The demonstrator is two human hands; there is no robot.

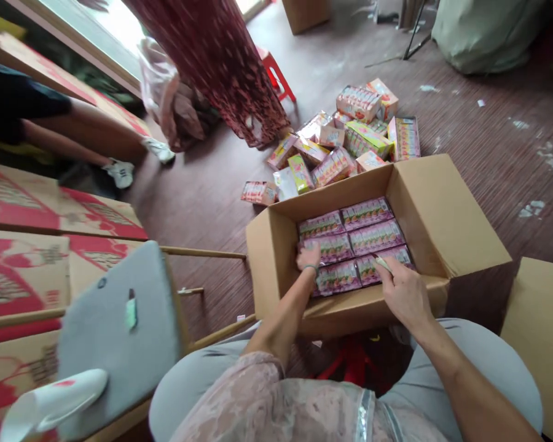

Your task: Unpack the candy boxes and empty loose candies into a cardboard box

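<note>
My left hand (309,256) rests flat on pink packs (352,242) inside the carton (447,215); my right hand (403,291) pinches a pen (381,262). Packs look light, stiff, wrap-slick; I'd grip their edges.

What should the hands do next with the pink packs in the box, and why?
Probably lift out the pack under the left hand. Both hands are inside the open cardboard box, the right hand resting on the neighbouring pink packs, which lie flat in tight rows.

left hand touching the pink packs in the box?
Touching. The head view shows the left hand resting flat on the pink packs inside the cardboard box, no gap visible.
</note>
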